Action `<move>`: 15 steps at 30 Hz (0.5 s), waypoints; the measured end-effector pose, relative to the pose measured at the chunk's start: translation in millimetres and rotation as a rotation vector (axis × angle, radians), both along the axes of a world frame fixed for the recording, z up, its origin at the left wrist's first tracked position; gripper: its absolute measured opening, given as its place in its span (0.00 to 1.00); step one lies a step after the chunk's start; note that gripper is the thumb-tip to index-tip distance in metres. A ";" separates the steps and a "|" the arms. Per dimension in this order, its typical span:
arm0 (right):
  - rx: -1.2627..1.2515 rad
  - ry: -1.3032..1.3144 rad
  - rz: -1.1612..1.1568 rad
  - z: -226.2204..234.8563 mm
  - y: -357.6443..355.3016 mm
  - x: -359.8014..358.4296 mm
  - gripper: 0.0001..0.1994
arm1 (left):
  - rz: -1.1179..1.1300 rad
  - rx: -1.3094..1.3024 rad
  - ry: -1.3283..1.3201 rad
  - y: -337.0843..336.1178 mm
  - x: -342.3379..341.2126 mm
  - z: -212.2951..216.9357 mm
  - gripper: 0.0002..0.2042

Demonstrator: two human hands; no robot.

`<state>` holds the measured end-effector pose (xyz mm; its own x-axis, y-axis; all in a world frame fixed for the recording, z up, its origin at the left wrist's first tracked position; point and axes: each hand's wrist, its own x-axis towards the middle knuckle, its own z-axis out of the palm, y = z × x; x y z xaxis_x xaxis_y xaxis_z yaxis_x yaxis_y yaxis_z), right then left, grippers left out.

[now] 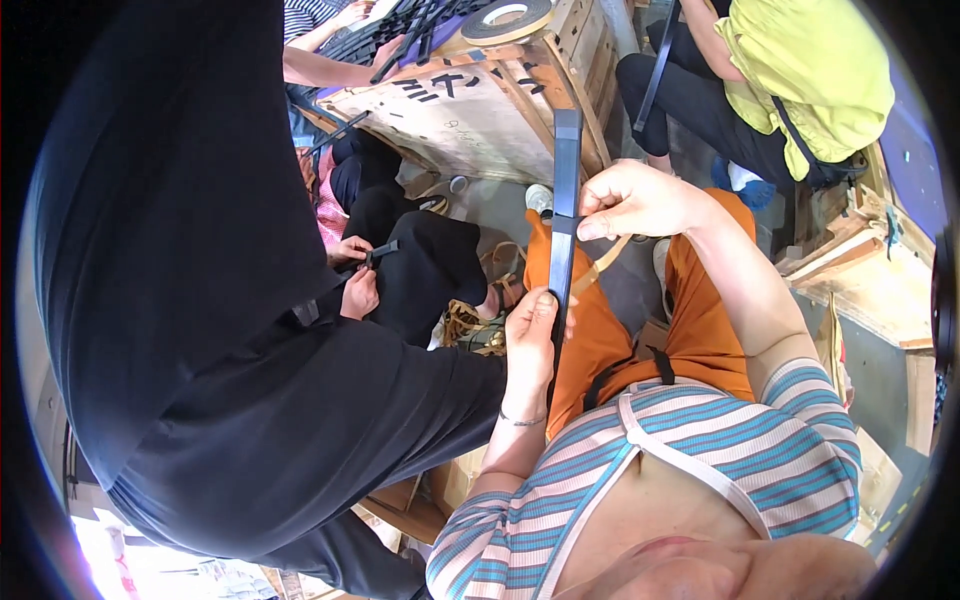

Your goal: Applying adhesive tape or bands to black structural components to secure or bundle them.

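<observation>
A long black flat bar (566,165) stands nearly upright in front of me, above my orange-clad legs. My left hand (533,335) is wrapped round its lower part, thumb on the near face. Midway up, a darker black band (564,226) crosses the bar. My right hand (632,203) is closed in a pinch at the right end of that band, thumb and forefinger together. Behind the bar, a thin tan strip (603,262) hangs down below my right hand. The bar's lower end is partly hidden by my left hand and clothes.
A wooden bench (450,110) beyond carries a tape roll (507,20) and several black strips (425,25). At left, a person in black (230,400) stands close; nearby, another's hands (360,290) hold a short black piece. A person in yellow (800,80) sits at upper right.
</observation>
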<state>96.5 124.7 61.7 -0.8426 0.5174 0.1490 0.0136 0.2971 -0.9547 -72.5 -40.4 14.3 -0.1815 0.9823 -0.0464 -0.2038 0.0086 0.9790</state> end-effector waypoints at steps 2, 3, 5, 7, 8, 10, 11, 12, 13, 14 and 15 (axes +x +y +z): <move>-0.073 0.032 0.027 2.1 -0.9 1.7 0.11 | -0.041 -0.005 -0.045 0.2 5.9 5.9 0.13; -0.075 0.035 0.023 3.1 -1.4 3.3 0.11 | -0.078 -0.008 -0.093 0.6 8.5 7.8 0.12; -0.079 0.022 0.043 6.6 -2.0 4.4 0.11 | -0.091 0.023 -0.056 2.7 11.8 7.4 0.11; -0.097 0.047 0.061 5.8 -1.8 9.2 0.11 | -0.103 0.056 -0.047 6.3 15.2 5.7 0.12; -0.115 0.068 0.078 5.7 -1.7 11.9 0.11 | -0.105 0.057 -0.045 6.9 16.6 6.8 0.12; -0.150 0.053 0.068 7.6 -1.6 16.7 0.11 | -0.082 0.060 -0.014 8.0 19.4 9.5 0.11; -0.186 0.035 0.058 8.7 -1.6 19.3 0.11 | -0.085 0.062 -0.013 7.6 20.2 9.3 0.11; -0.183 0.036 0.055 10.6 -1.5 20.8 0.11 | -0.043 0.066 0.089 6.2 20.7 8.4 0.11; -0.166 0.004 0.049 13.2 -1.1 21.0 0.11 | 0.001 0.072 0.189 6.4 20.9 6.8 0.11; -0.149 -0.029 0.043 15.1 -0.8 21.8 0.11 | -0.001 0.076 0.188 8.7 19.0 0.8 0.11; -0.144 -0.030 0.041 14.7 -0.9 22.5 0.11 | 0.074 0.194 0.438 11.5 15.3 -8.7 0.11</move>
<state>119.0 123.8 76.4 -0.8663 0.4970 0.0504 0.0332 0.1579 -0.9869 -57.2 -28.9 5.7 -0.2128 0.9490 0.2324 0.2350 -0.1812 0.9550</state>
